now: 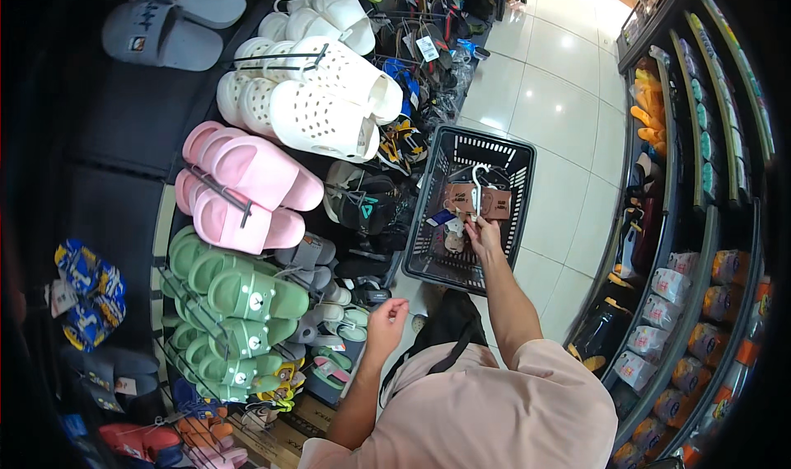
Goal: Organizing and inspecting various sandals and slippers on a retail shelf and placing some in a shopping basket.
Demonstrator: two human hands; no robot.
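My right hand [486,236] reaches into a black shopping basket [449,283] on the floor ahead. Its fingers are closed at the lower end of a white hanger [476,182]. Brown slippers [497,203] with dark lettering hang on that hanger, inside the basket. Beside them lie a dark blue tag [441,218] and a small pale beige item [454,239], its kind unclear. My left hand [388,325] is raised left of the basket, near the shoe racks, its fingers curled in with nothing visible in them.
To the left, racks hold white clogs [317,110], pink slides [247,176], green bear-face slides [247,296] and grey slides [161,36]. Shelves of wrapped packs [659,312] line the right side. Pale floor tiles [552,123] run between. A cardboard box [284,432] sits low at left.
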